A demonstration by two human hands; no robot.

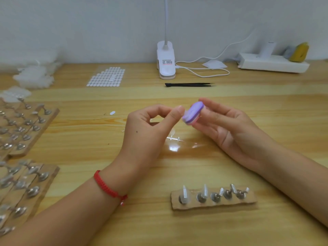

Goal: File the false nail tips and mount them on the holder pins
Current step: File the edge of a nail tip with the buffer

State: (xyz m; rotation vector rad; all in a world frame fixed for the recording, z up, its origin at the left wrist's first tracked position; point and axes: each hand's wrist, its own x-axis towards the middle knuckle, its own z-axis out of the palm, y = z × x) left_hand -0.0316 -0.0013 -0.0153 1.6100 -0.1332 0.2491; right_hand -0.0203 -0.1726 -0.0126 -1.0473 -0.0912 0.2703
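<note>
My left hand [154, 125] pinches a small clear nail tip [182, 110] between thumb and forefinger above the middle of the wooden table. My right hand [229, 126] holds a small purple file block [194, 112] in its fingertips, and the block's face touches the tip. Near the front edge lies a cardboard holder strip [213, 204] with several metal pins [216, 195], each carrying a clear nail tip. A clear sprue with nail tips [174, 139] lies on the table under my hands.
Several more cardboard pin strips [26, 132] fill the left side. At the back lie a sheet of adhesive tabs [106, 77], a white clip lamp [166, 61] with its cable, black tweezers [190, 84], a white power strip [273, 63] and clear plastic bags [35, 75].
</note>
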